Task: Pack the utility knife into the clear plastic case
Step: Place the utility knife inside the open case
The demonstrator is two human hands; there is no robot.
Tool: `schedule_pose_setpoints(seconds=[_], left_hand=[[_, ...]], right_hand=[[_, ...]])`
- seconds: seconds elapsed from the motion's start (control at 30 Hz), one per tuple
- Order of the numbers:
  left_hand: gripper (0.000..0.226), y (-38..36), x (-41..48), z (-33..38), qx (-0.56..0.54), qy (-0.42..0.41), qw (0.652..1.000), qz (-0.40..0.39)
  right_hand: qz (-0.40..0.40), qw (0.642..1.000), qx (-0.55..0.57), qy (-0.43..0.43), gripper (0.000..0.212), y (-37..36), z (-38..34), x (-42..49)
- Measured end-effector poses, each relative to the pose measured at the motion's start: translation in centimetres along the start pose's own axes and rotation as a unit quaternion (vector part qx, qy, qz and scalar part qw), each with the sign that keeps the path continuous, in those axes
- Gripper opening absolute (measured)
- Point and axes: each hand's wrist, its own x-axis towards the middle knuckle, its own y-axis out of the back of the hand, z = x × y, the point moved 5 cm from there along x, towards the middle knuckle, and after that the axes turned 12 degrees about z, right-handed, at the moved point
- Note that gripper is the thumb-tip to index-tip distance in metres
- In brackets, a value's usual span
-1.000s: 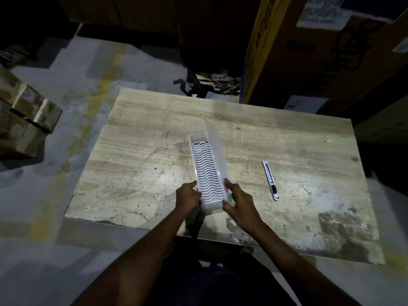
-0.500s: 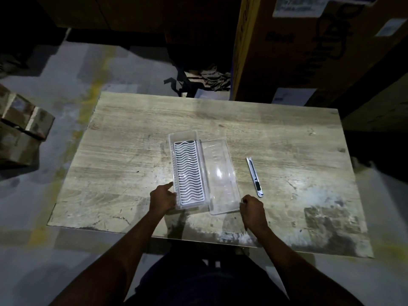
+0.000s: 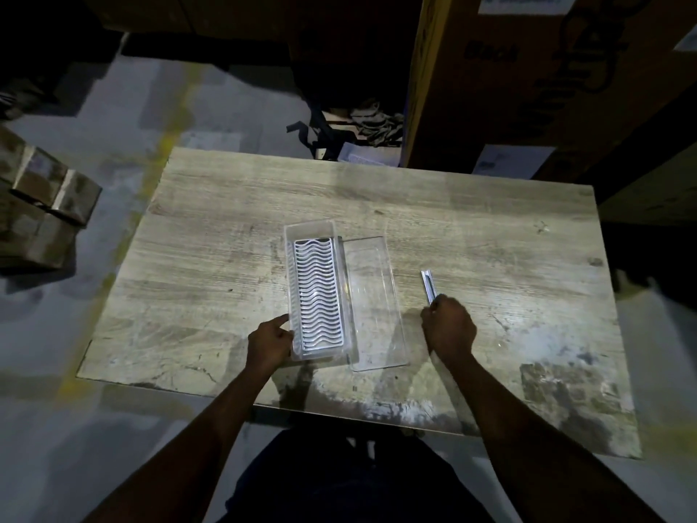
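Observation:
The clear plastic case (image 3: 290,281) lies open on the wooden table (image 3: 211,235), with a white wavy insert in its base and its lid (image 3: 373,296) folded flat to the right. My left hand (image 3: 269,343) rests against the case's near left corner, fingers on its wall. The slim silver utility knife (image 3: 429,283) lies on the table right of the lid. My right hand (image 3: 449,328) covers the knife's near end with its fingers curled around it; only the far half of the knife shows.
Large cardboard boxes (image 3: 528,77) stand behind the table's far right edge. Smaller taped boxes (image 3: 41,213) sit on the floor to the left. Dark straps and papers (image 3: 358,126) lie on the floor beyond the far edge.
The lid has been folded open and laid flat to the right. My right hand left the lid's near corner and moved right onto the knife's near end. My left hand stays at the case.

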Motion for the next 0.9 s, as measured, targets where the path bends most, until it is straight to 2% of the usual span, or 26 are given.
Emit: schedule_pose_setpoints(seconds=[0.17,0.4,0.63,0.9], left_hand=[[0.048,-0.1,0.3,-0.4,-0.002,0.021,1.000,-0.008],[0.046,0.1,-0.3,-0.5,-0.039,0.032,0.999,-0.016],[0.044,0.1,-0.5,-0.3,-0.061,0.053,0.997,-0.006],[0.045,0.2,-0.5,-0.2,-0.058,0.049,0.997,-0.019]], right_hand=[[0.012,0.995,-0.005,-0.098,0.040,-0.7,0.6,3.3],[-0.022,0.993,-0.054,-0.101,0.046,-2.2,0.3,4.1],[-0.021,0.993,-0.055,-0.098,0.032,-2.4,0.0,4.2],[-0.019,0.989,-0.038,-0.140,0.032,-1.6,-1.5,3.2]])
